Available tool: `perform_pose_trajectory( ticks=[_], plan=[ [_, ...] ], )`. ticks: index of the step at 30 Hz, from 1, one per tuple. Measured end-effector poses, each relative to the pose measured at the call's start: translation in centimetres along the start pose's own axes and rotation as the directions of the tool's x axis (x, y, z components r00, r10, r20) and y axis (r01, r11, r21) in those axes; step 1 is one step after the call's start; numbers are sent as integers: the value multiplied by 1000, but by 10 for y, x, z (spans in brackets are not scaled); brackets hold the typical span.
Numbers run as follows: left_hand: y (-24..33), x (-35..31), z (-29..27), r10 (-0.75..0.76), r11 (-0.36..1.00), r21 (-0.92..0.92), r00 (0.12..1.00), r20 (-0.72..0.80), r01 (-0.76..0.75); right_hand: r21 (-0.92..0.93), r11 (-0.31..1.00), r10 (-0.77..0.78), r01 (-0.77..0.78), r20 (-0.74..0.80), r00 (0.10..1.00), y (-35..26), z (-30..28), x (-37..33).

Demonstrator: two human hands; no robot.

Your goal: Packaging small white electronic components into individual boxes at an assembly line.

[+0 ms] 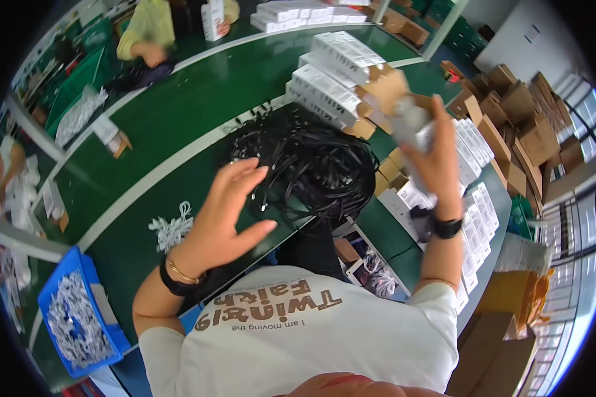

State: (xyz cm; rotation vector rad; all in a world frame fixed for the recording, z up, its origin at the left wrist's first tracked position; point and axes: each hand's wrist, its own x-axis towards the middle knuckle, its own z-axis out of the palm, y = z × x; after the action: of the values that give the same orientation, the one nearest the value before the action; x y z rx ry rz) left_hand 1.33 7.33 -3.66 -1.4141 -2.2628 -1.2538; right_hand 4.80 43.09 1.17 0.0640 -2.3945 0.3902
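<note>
Black cables (324,159) are lying on the surface (119,238) beside the spread left grip (222,228). The right grip (440,155) is flanking a blurred pale item (410,118) near white boxes (321,92); whether pinching, I cannot tell. Handling it seems underway, requiring a secure hold next.

My left grip (222,228) and my right grip (440,162) are over the green tabletop (179,182).
My left grip is empty, thumb and fingers spread, just beside a big, messy pile of black cords (331,159). My right grip is up by a blurry pale thing (410,119); I can't tell if I'm holding it. Long white boxes (324,96) are stacked past the pile. A small bunch of white cords (172,230) lies near my left wrist, and a blue tray (118,341) full of white cords sits farther left.
</note>
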Motion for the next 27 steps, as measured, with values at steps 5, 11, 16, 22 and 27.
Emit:
perform_pose_trajectory(
  ticks=[5,11,16,22,27],
  plan=[
    [-13,-27,-36,-178,975,122,982,-64,185,-344,938,90,-42,124,988,162,-42,1],
    [-19,-62,-63,-291,886,314,936,-197,342,-618,781,275,-92,208,939,188,-3,-11],
    [-16,-64,-56,-306,855,381,935,-178,352,142,969,-244,204,396,885,-18,75,5],
    [-5,-59,-52,-321,879,335,940,-110,340,169,868,-484,468,507,714,-108,165,-40],
    [-11,-76,-76,-449,839,286,886,-117,463,393,823,-536,411,296,790,-127,161,-20]
  ],
)
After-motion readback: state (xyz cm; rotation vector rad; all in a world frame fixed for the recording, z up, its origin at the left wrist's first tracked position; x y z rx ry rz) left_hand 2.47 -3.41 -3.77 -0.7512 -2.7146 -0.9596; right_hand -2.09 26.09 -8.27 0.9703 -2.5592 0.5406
